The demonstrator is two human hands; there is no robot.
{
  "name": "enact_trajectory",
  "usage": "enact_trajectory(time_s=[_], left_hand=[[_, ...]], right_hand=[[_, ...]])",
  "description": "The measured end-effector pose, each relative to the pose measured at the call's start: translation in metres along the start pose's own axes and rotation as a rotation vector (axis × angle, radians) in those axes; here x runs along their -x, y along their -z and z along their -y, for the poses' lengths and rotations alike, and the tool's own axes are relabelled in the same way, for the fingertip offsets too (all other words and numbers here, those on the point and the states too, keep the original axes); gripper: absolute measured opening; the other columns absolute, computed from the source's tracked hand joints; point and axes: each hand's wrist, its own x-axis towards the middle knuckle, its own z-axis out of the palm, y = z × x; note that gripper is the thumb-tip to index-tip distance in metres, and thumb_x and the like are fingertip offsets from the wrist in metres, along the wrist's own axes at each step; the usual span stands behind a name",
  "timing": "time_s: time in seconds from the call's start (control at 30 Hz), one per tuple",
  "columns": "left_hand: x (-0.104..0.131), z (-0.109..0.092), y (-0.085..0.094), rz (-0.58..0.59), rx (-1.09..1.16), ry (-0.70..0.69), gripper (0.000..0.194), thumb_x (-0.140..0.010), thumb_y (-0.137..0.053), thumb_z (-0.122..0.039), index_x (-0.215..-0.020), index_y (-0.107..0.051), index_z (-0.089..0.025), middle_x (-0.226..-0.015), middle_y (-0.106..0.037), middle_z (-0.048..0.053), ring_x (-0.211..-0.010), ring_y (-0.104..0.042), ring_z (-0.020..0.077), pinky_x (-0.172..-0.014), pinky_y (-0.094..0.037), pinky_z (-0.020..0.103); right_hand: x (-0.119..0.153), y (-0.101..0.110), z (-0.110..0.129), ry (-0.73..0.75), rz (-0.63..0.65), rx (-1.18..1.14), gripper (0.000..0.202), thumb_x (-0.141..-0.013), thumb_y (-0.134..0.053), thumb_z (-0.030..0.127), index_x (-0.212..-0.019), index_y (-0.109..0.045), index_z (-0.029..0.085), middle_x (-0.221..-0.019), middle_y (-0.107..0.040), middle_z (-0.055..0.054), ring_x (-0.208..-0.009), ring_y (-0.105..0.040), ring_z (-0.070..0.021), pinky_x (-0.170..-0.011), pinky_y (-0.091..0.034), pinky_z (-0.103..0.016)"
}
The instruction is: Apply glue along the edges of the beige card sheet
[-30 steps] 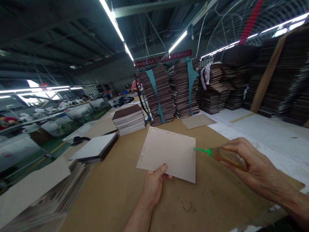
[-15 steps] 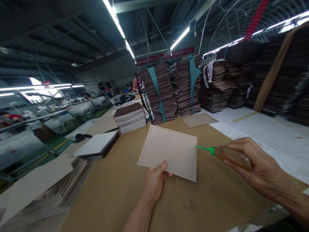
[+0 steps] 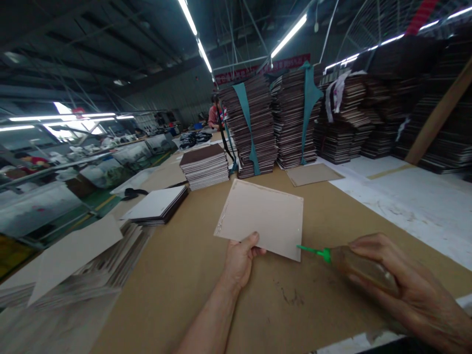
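Observation:
My left hand (image 3: pixel 241 258) grips a beige cardboard panel (image 3: pixel 263 216) by its near edge, thumb on top and fingers underneath. Shiny glue lines run along the panel's left and far edges, with small wet spots by the right edge. In my right hand (image 3: pixel 391 275) is a glue bottle (image 3: pixel 363 268), brownish and see-through, with a long thin green nozzle (image 3: pixel 313 251). The nozzle tip is at the panel's right edge, close to the near right corner. Whether the tip touches the board I cannot tell.
Left of the panel lie a short stack of white-topped boards (image 3: pixel 157 204), a taller brown-topped stack (image 3: pixel 204 167) and loose grey cardboard sheets (image 3: pixel 84 250). Tall bundles of dark boards (image 3: pixel 252 128) line the back. A flat cardboard sheet (image 3: pixel 313 174) lies before them. A person (image 3: pixel 214 115) is far behind.
The glue bottle and my right hand have moved toward me, the nozzle sliding down the panel's right edge to near the corner. My left hand keeps its hold. The camera view has shifted slightly.

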Motion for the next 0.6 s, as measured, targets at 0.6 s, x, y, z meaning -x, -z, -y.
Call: enact_trajectory(time_s=[0.6], left_hand=[[0.0015,-0.0018,0.0003,0.016,-0.019,0.011,0.054,-0.053,-0.101,-0.033,-0.097,-0.075,-0.015,-0.084,-0.078,0.004,-0.067,-0.069,0.0184,-0.049,-0.056,0.026]], right_hand=[[-0.0048,0.0024,-0.0013,-0.009,-0.013,0.007,0.023,-0.102,-0.066,0.042,-0.123,-0.064,0.033,-0.111,-0.069,-0.007,-0.096,-0.072,-0.0296,-0.075,-0.063,-0.042]])
